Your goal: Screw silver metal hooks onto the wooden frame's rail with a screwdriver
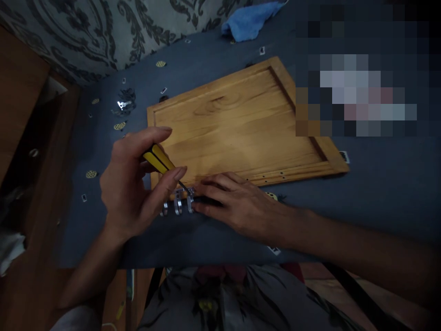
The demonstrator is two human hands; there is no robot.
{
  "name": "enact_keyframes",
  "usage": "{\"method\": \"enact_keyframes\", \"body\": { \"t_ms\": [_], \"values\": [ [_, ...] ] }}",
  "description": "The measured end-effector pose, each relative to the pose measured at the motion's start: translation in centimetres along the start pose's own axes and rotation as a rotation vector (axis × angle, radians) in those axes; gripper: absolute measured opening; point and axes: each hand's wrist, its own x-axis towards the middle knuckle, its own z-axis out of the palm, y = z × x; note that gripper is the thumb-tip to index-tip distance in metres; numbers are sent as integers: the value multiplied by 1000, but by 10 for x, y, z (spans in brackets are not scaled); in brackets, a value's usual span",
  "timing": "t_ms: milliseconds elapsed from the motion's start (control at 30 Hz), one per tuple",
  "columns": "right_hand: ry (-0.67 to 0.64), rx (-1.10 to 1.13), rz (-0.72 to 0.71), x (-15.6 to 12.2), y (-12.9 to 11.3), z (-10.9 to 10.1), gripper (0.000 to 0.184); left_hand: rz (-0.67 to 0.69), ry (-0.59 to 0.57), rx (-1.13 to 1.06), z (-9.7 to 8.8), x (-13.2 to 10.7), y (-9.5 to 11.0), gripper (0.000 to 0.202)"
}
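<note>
Head view: our left hand (132, 184) is clamped on the yellow-black screwdriver (159, 158), tip down at the metal hook rack (177, 204). The rack sits at the near edge of the wooden panel (237, 115) on the blue tabletop (379, 193). Right hand (237, 202) lies flat, fingers extended, pinning the rack. Our call: keep the shaft square, push down firmly, don't let the rack creep.

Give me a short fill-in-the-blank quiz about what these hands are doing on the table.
The left hand holds a screwdriver with a ____ and black handle.
The right hand lies flat beside ____ metal hooks.
The panel behind the hooks is made of ____.
The panel lies on a dark ____ cloth.
Missing words: yellow; three; wood; blue.
</note>
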Motion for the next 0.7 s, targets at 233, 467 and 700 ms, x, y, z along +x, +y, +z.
{"method": "enact_keyframes", "body": {
  "t_ms": [233, 467, 700],
  "values": [
    [-11, -11, 12, 0, 0, -1, 24, 22, -18, -102, -4, 1, 8, 52],
    [-36, 17, 9, 0, -1, -1, 23, 56, -23, -264, -5, 2, 4, 53],
    [-49, 14, 26, 0, -1, -2, 27, 144, 23, -164, -4, 0, -3, 57]
  ]
}}
